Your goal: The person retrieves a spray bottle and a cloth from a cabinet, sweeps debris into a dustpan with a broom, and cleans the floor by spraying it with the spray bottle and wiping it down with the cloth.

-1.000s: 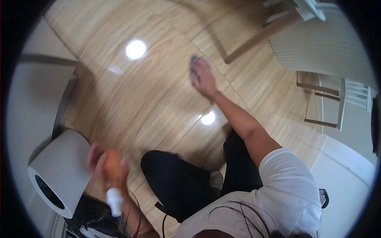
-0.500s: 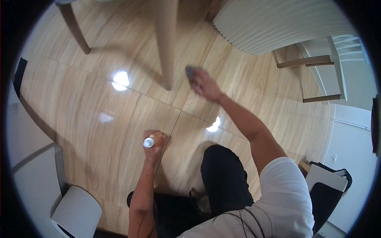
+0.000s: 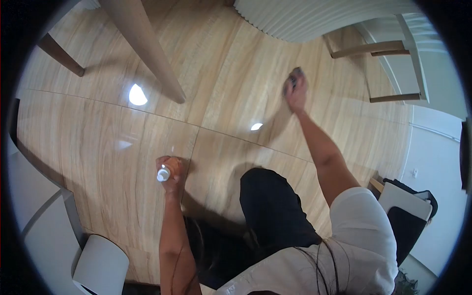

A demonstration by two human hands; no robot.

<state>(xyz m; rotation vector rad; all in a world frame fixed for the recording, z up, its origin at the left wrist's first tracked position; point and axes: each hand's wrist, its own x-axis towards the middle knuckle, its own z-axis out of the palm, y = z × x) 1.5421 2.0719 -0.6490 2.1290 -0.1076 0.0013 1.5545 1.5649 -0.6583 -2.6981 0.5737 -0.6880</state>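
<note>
My left hand [image 3: 169, 184] is wrapped round an orange bottle [image 3: 173, 165] with a white cap, upright at or just above the wood-look floor [image 3: 221, 110]. Farther forward and to the right, my right hand [image 3: 296, 93] is closed on a dark grey cloth-like item [image 3: 297, 74] over the floor. The fingers there are slightly blurred, and most of the item is hidden beneath them.
Wooden legs [image 3: 147, 54] stand at the upper left. A ribbed white panel [image 3: 319, 17] curves along the top. Chair legs [image 3: 393, 48] are at the upper right, a white bin [image 3: 102, 265] at the lower left, and a black and white bag [image 3: 405, 206] at the right.
Over the last second the view has shifted. My left hand with the bottle has come from beside the bin to over the floor. My right hand has swept to the right with the grey item.
</note>
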